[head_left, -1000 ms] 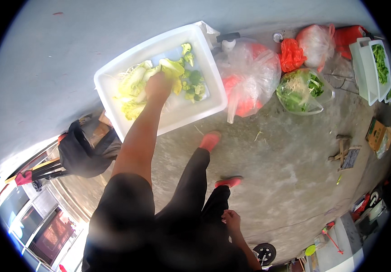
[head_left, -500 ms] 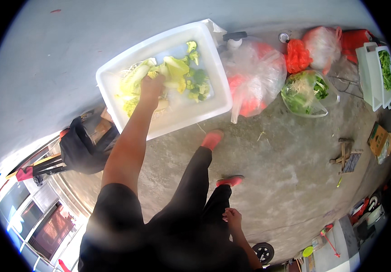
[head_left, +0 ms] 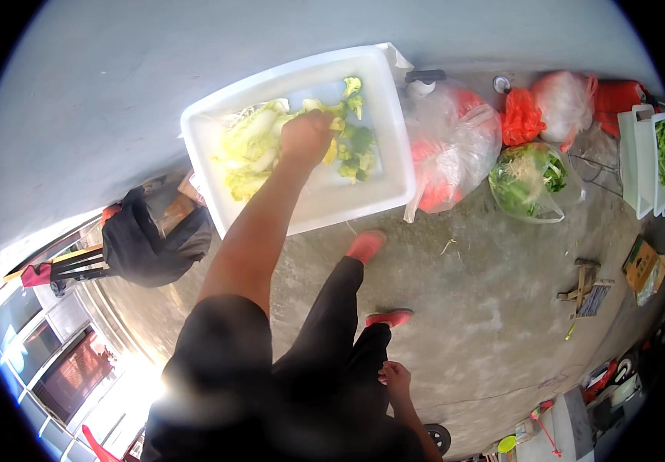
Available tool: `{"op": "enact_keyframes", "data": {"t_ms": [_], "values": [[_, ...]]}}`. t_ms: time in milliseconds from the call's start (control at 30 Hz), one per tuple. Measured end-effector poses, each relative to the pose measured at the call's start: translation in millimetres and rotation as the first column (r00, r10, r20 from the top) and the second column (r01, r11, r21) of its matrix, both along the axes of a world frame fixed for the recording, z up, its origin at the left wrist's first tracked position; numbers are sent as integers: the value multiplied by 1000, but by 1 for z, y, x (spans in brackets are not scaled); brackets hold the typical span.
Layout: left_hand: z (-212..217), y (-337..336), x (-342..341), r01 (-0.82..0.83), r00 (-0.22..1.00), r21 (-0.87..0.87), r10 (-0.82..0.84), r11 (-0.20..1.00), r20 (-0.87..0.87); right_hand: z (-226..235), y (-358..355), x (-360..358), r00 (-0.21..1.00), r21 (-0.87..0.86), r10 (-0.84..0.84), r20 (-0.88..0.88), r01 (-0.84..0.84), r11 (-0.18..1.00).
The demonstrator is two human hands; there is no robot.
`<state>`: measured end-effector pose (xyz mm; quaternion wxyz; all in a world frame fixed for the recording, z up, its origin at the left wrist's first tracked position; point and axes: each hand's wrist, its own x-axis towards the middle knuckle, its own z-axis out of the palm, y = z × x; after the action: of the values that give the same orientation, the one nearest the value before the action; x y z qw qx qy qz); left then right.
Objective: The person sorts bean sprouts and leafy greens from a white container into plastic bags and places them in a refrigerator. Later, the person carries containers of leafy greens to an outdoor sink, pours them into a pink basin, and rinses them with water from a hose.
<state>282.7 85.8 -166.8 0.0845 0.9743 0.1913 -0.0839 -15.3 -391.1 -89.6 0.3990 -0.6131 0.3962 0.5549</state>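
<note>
Your left hand (head_left: 306, 137) is inside the white plastic tub (head_left: 392, 131), right of its middle, with the back of the hand upward and the fingers curled down among the vegetables. Those fingertips are hidden, so you cannot tell how far they are closed or whether they grip anything. Pale cabbage leaves (head_left: 248, 146) spread over the tub's left half, and green broccoli florets (head_left: 359, 142) lie along its right edge, one up by the upper right corner.

Your right hand (head_left: 396, 377) hangs by your leg, well apart from the tub, its fingers loosely bent; you cannot tell whether it holds anything.

The tub's upper edge is near a grey wall (head_left: 117, 100). Around you is a grey concrete floor (head_left: 471, 323), stained and cracked. Just beyond the tub's right edge is a clear plastic bag with red contents (head_left: 456, 150), then a small red bag (head_left: 523, 117) and an open bag of greens (head_left: 521, 185). Farther right are white bins (head_left: 635, 165), a small wooden stool (head_left: 585, 291) and a cardboard box (head_left: 644, 266). A black bag (head_left: 147, 246) is to the tub's left.
</note>
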Motion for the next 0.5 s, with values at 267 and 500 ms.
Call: {"op": "enact_keyframes", "data": {"t_ms": [267, 500], "values": [[20, 19, 6, 61, 998, -171, -57, 983, 26, -4, 2, -2, 1000, 6, 6, 18, -6, 1000], [4, 25, 15, 139, 981, -46, -144, 989, -129, 0, 8, 5, 1000, 1, -11, 2, 11, 1000]]}}
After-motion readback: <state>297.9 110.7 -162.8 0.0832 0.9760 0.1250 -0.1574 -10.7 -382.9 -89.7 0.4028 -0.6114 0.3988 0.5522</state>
